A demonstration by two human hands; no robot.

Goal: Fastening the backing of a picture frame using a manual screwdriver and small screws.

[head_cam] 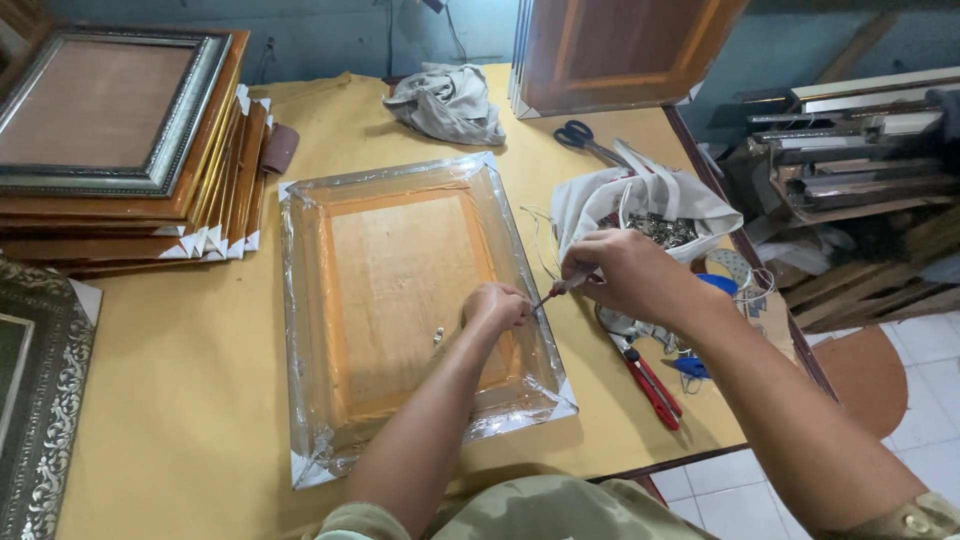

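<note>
Two bare hands at work over a plastic-wrapped picture frame (410, 300), lying back-up at the centre of the yellow table (180, 400). Left hand (495, 305) clenched and pressed down on the frame's right rail, at about 3 o'clock from the frame's middle; whatever sits inside the fist, impossible to tell. Right hand (625, 272) just beside it at 3 o'clock, fingers pinched on a small red-handled screwdriver (552, 292), tip aimed at the left fist on the frame edge. Small metal fitting (438, 338) on the backing board, at 8 o'clock from the left hand. White cloth bag of small metal hardware (650, 215) open at 12 o'clock from the right hand, touching the wrist area. Red-handled pliers (650, 385) at 5 o'clock from that hand, near the table's right edge. Black scissors (580, 138) at 1 o'clock from the frame, grey crumpled rag (447, 103) at 12 o'clock. Stack of finished frames (130, 150) with white corner guards at 10 o'clock, well apart from both hands.
</note>
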